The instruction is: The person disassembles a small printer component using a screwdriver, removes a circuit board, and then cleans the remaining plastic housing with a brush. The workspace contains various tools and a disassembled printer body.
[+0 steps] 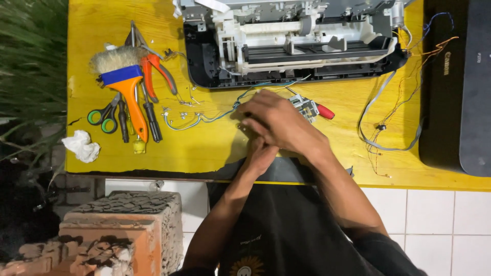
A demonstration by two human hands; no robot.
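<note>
Yellow bench (153, 148) before me: my right hand (281, 125) lies over my left hand (261, 156), grip hidden so I cannot tell, beside a small part (305, 106), red-handled screwdriver (324, 111) and opened printer (291, 43).

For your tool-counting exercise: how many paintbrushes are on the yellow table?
1. The paintbrush, with pale bristles, a blue band and an orange handle, lies at the table's left among the pliers and scissors. The hands could hide something small.
</note>
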